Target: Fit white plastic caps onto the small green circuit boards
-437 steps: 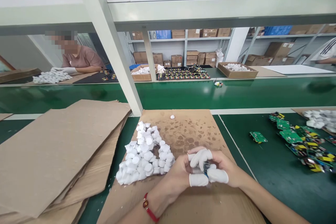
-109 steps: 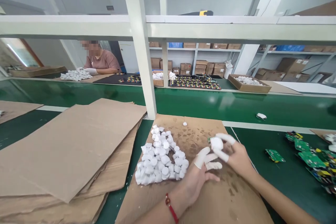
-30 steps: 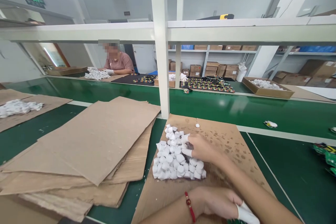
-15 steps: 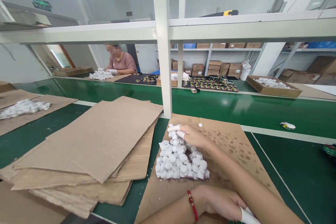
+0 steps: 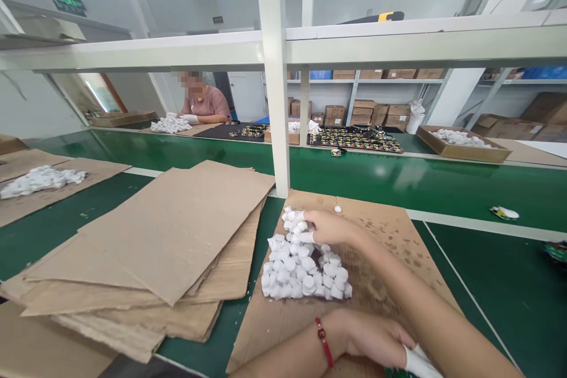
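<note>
A pile of small white plastic caps (image 5: 301, 266) lies on a stained cardboard sheet (image 5: 390, 236) in front of me. My right hand (image 5: 325, 227), with white finger cots, reaches across to the far end of the pile, its fingertips curled and pinched around a cap. My left hand (image 5: 376, 345) rests low at the frame's bottom edge, closed, with one white finger cot showing. A sliver of a green circuit board (image 5: 392, 373) peeks out under it. My right forearm hides most of the left fingers. One loose cap (image 5: 338, 209) lies apart, further back.
A stack of bare cardboard sheets (image 5: 155, 236) fills the left. A white post (image 5: 277, 106) stands behind the pile. On the green conveyor belt (image 5: 398, 180) an assembled piece (image 5: 505, 212) lies at the right. Across the belt a person (image 5: 201, 106) works beside trays of boards (image 5: 354, 139).
My right hand has stayed at the far end of the cap pile and its fingers have curled down onto a cap. The piece on the belt has drifted right. My left hand is still.
</note>
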Motion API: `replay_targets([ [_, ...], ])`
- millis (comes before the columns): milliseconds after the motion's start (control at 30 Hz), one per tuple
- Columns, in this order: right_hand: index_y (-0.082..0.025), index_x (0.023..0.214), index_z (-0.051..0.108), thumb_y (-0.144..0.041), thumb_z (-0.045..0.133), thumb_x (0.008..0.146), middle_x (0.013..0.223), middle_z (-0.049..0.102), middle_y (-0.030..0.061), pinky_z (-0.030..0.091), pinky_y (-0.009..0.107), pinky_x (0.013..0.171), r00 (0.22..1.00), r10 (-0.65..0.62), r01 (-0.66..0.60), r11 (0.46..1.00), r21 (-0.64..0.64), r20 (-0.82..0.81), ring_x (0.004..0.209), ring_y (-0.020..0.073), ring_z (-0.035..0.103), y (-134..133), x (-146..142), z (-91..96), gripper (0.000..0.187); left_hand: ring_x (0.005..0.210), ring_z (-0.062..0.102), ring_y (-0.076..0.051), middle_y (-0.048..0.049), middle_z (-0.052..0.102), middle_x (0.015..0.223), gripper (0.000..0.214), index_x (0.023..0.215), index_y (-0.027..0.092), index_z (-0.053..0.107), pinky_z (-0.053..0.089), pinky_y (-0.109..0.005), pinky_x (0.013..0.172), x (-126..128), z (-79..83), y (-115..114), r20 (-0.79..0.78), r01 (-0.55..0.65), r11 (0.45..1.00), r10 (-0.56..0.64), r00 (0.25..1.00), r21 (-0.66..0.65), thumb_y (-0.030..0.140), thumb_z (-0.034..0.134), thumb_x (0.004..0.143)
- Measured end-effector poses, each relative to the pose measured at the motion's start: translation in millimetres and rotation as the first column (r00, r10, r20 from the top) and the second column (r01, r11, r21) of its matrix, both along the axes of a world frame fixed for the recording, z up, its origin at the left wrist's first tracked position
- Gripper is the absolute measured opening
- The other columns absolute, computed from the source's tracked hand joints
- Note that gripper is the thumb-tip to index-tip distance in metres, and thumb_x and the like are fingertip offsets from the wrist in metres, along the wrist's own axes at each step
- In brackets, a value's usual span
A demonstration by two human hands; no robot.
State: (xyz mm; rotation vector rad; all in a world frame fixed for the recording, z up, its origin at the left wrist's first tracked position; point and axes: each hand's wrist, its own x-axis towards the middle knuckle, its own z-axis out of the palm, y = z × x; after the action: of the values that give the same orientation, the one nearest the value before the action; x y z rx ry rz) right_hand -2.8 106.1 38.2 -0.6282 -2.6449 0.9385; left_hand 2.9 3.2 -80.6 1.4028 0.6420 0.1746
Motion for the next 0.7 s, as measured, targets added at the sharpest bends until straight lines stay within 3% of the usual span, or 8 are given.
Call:
replay_targets([
  [167, -0.018, 0.057, 0.038, -0.012, 0.061, 0.065, 0.055, 0.041, -0.0050, 0.024, 0.022, 0.047, 0.987, -0.156, 0.157, 0.987, 0.033, -0.033, 0.048, 0.0086, 0.034, -10.9, 7.4, -5.4, 0.025, 0.056, 0.050, -0.012, -0.0014, 0.062, 0.062, 0.044, 0.068, 0.014, 0.069, 0.045, -0.025, 0.056, 0.3, -2.7, -0.4, 0.029, -0.021, 0.999, 0.022, 0.999, -0.039, 0.057, 0.065, 0.057],
  [267, -0.018, 0.060, 0.039, -0.012, 0.058, 0.067, 0.057, 0.042, -0.0041, 0.026, 0.023, 0.048, 0.953, -0.273, 0.278, 0.960, 0.023, -0.128, 0.050, 0.0096, 0.036, -23.0, 14.7, -9.5, 0.022, 0.055, 0.050, -0.013, -0.0022, 0.061, 0.060, 0.045, 0.065, 0.014, 0.067, 0.045, -0.027, 0.057, 2.0, 2.2, -1.9, 0.015, -0.044, 0.993, 0.046, 0.999, -0.106, 0.058, 0.066, 0.054],
  [367, -0.018, 0.074, 0.046, -0.021, 0.051, 0.078, 0.066, 0.051, -0.0010, 0.036, 0.024, 0.054, 0.887, -0.387, 0.388, 0.920, -0.045, -0.252, 0.059, 0.0127, 0.047, -26.6, 27.7, -4.9, 0.007, 0.055, 0.054, -0.015, -0.0045, 0.061, 0.058, 0.046, 0.065, 0.013, 0.066, 0.045, -0.030, 0.058, 0.7, 16.0, -3.1, 0.081, -0.008, 0.965, 0.030, 0.996, -0.262, 0.058, 0.059, 0.060],
  [467, -0.017, 0.089, 0.046, -0.031, 0.045, 0.085, 0.069, 0.056, 0.0012, 0.044, 0.027, 0.058, 0.775, -0.513, 0.450, 0.858, -0.247, -0.370, 0.061, 0.0148, 0.055, -22.7, 54.8, 2.5, 0.014, 0.053, 0.055, -0.016, -0.0061, 0.060, 0.055, 0.053, 0.073, 0.010, 0.067, 0.043, -0.031, 0.057, -3.6, 32.1, -1.2, 0.165, 0.050, 0.919, 0.017, 0.986, -0.392, 0.057, 0.043, 0.073],
  [500, -0.018, 0.091, 0.048, -0.034, 0.050, 0.083, 0.071, 0.058, 0.0019, 0.046, 0.028, 0.058, 0.709, -0.571, 0.416, 0.812, -0.409, -0.414, 0.063, 0.0156, 0.057, -21.8, 67.4, 3.0, 0.018, 0.051, 0.055, -0.016, -0.0059, 0.059, 0.053, 0.057, 0.076, 0.009, 0.067, 0.042, -0.030, 0.055, -5.0, 36.4, 0.4, 0.172, 0.022, 0.898, 0.061, 0.983, -0.439, 0.057, 0.036, 0.077],
  [567, -0.020, 0.099, 0.050, -0.033, 0.062, 0.075, 0.078, 0.061, 0.0014, 0.047, 0.026, 0.056, 0.555, -0.696, 0.275, 0.671, -0.689, -0.456, 0.063, 0.0143, 0.058, -22.6, 96.2, -1.2, 0.029, 0.046, 0.053, -0.015, -0.0054, 0.058, 0.051, 0.063, 0.079, 0.008, 0.065, 0.038, -0.027, 0.050, -6.6, 42.7, 4.5, 0.171, -0.107, 0.825, 0.239, 0.956, -0.555, 0.058, 0.027, 0.080],
  [633, -0.022, 0.097, 0.053, -0.029, 0.068, 0.070, 0.074, 0.060, -0.0012, 0.044, 0.020, 0.046, 0.437, -0.797, 0.142, 0.520, -0.842, -0.418, 0.052, 0.0097, 0.053, -26.9, 126.2, -12.3, 0.031, 0.044, 0.053, -0.014, -0.0057, 0.058, 0.052, 0.063, 0.083, 0.007, 0.062, 0.035, -0.026, 0.047, -6.8, 46.8, 8.3, 0.171, -0.245, 0.709, 0.460, 0.871, -0.662, 0.058, 0.025, 0.080],
  [700, -0.020, 0.084, 0.058, -0.028, 0.070, 0.069, 0.061, 0.055, -0.0038, 0.037, 0.017, 0.036, 0.369, -0.872, 0.067, 0.371, -0.926, -0.322, 0.040, 0.0057, 0.042, -33.0, 152.8, -27.2, 0.021, 0.046, 0.054, -0.015, -0.0062, 0.059, 0.055, 0.056, 0.090, 0.008, 0.058, 0.036, -0.026, 0.048, -6.0, 50.2, 9.9, 0.195, -0.310, 0.614, 0.616, 0.763, -0.726, 0.055, 0.029, 0.080],
])
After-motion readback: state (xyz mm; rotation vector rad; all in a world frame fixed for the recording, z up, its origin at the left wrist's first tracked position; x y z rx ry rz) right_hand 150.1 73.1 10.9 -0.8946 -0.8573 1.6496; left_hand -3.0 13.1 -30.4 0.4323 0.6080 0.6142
